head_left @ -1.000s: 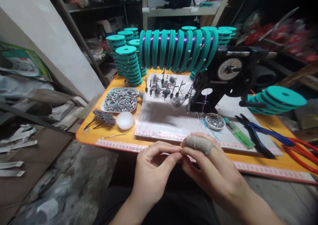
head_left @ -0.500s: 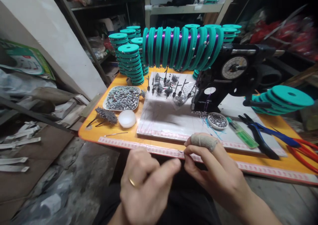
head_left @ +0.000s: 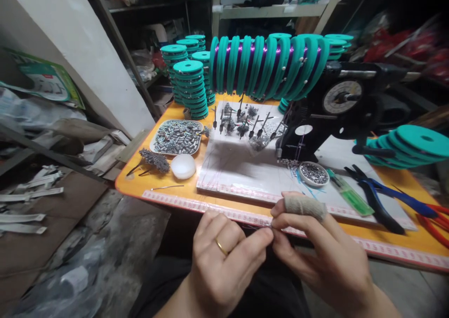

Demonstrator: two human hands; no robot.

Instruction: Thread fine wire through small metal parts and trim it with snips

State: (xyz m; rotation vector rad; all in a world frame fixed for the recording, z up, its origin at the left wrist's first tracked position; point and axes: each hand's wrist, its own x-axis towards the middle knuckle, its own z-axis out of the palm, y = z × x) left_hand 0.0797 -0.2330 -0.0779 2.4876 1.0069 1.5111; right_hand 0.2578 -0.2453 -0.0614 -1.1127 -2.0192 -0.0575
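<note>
Over the table's front edge, my right hand (head_left: 324, 250) pinches a small shiny metal piece (head_left: 268, 225) between thumb and fingertips. A beige wrap (head_left: 305, 207) covers one of its fingers. My left hand (head_left: 228, 255), with a gold ring, is closed, its fingers curled in. Its thumb tip meets the right fingertips at the metal piece. What the left fingers hold, if anything, is hidden. A printed measuring tape (head_left: 217, 209) runs along the edge just beyond both hands. Past my right hand stands a small white dish (head_left: 314, 174) of tiny metal parts.
A row of teal spools (head_left: 266, 68) with purple wire hangs from a black machine (head_left: 315, 107) over a white board (head_left: 228, 168). Left are a tray (head_left: 177, 137) of metal cylinders and a white cup (head_left: 183, 167). Pliers (head_left: 379, 201) and a green-handled tool (head_left: 352, 194) lie right.
My left hand has moved right and its thumb now meets the right fingertips, where a gap was before. The view has shifted slightly.
</note>
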